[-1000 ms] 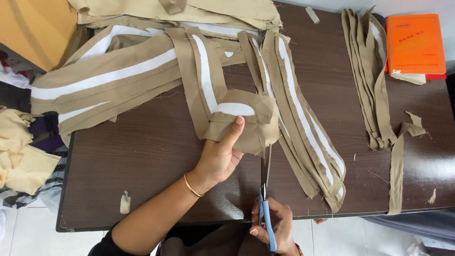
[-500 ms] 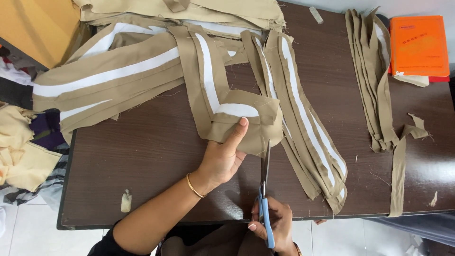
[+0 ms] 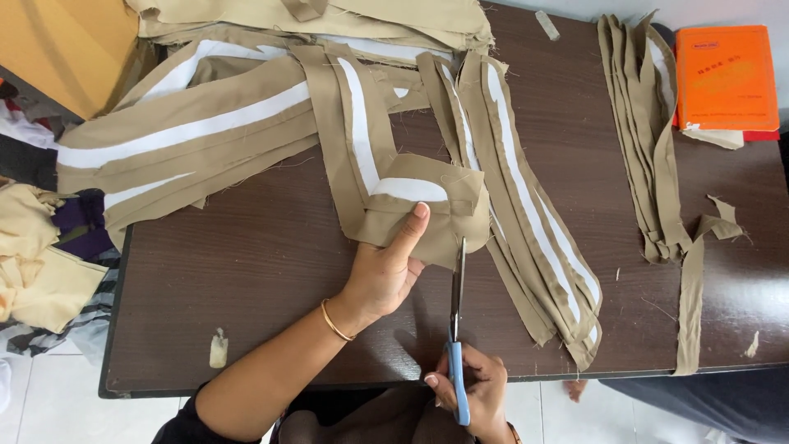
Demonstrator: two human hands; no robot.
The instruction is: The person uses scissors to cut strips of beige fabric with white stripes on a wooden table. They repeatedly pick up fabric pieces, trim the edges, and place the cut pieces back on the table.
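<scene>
The left hand (image 3: 386, 275) is pinching a folded khaki strip (image 3: 427, 210) in a closed grip above the dark counter (image 3: 246, 271); the right hand (image 3: 477, 395) is gripping blue-handled scissors (image 3: 456, 329), blades at the strip's lower edge.

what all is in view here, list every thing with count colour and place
folded fabric piece: one, khaki with white lining, table centre, pinched by the left hand
scissors: one, blue handles, blades at the folded piece's lower edge
fabric strips: several, khaki with white bands, spread over the table's left and middle
narrow strips: a stack, khaki, right side
book: one, orange, far right corner
table: one, dark brown wood
cloth heap: cream and dark pieces, beside the table's left edge
bangle: one, gold, left wrist
left hand: holding the folded piece
right hand: gripping the scissors
</scene>
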